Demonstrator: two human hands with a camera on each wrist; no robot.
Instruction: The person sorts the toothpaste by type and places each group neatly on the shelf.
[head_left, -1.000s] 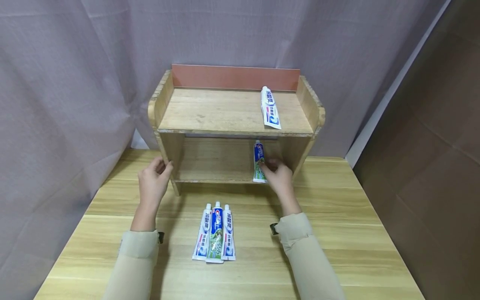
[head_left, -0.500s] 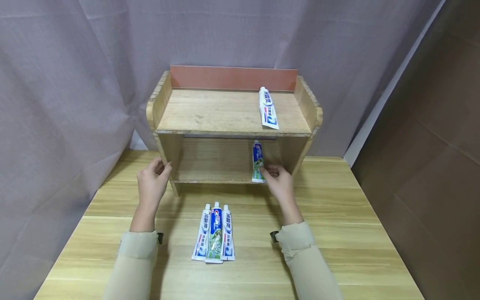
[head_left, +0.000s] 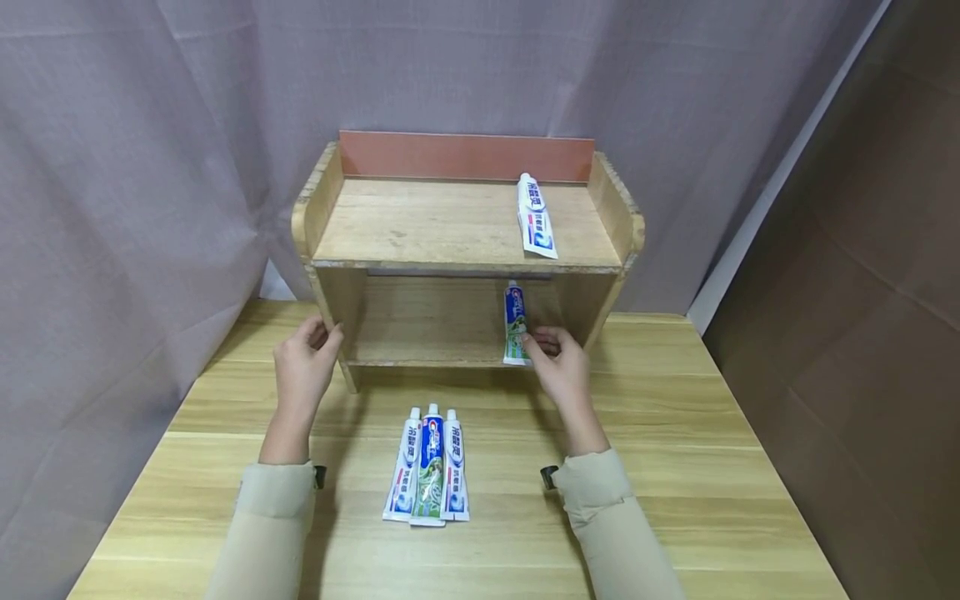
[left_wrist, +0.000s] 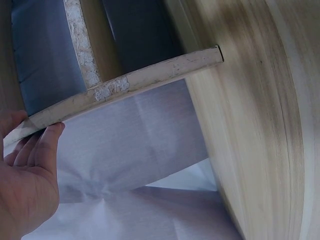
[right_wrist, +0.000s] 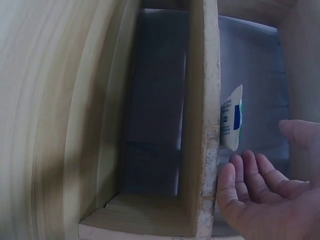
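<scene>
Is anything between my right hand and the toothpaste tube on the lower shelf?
Nothing visible. The right hand is right beside the blue and green toothpaste tube on the lower shelf, fingers open.

- The right hand (head_left: 561,364) draws back toward the person from the blue-and-green toothpaste tube (head_left: 514,325) on the lower shelf; a second ago its fingers lay over the tube's lower end, now only the fingertips (head_left: 534,337) are at its right edge.
- In the right wrist view the fingers (right_wrist: 250,175) are loosely spread, just below the tube (right_wrist: 231,117), not wrapped around it.
- The tube stands slightly straighter beside the right hand than a second ago.
</scene>
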